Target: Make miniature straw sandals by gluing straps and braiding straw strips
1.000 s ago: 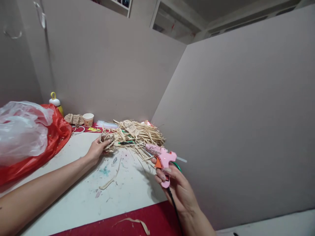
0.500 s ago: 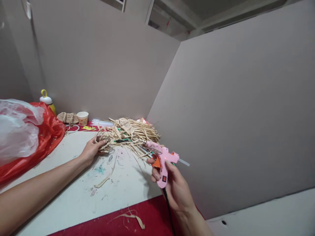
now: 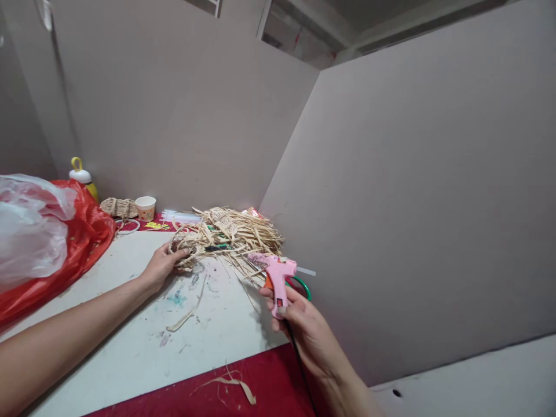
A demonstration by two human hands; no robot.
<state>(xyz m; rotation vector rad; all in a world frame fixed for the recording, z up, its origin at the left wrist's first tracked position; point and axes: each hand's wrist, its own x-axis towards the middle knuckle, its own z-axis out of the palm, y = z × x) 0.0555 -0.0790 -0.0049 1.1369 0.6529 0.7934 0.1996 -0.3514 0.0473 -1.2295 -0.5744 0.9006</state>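
Observation:
In my right hand is a pink glue gun with an orange trigger, a clear glue stick poking from its back and a black cord below. Its nozzle end lies over the edge of a heap of dry straw strands. My left hand grips a small woven straw piece at the left side of that heap; the fingers partly hide its shape. Beneath the glue gun, metal blades and a green loop handle, apparently scissors, show in part.
A red plastic bag with a clear one fills the left. Behind stand a yellow bottle with white lid, a woven straw piece, a paper cup and glue sticks. Grey panels wall the back and right. Loose strips lie on the white board.
My right hand has moved the glue gun slightly left and away from me, down toward the straw heap, and its grip has shifted lower on the handle. The left hand stays in place.

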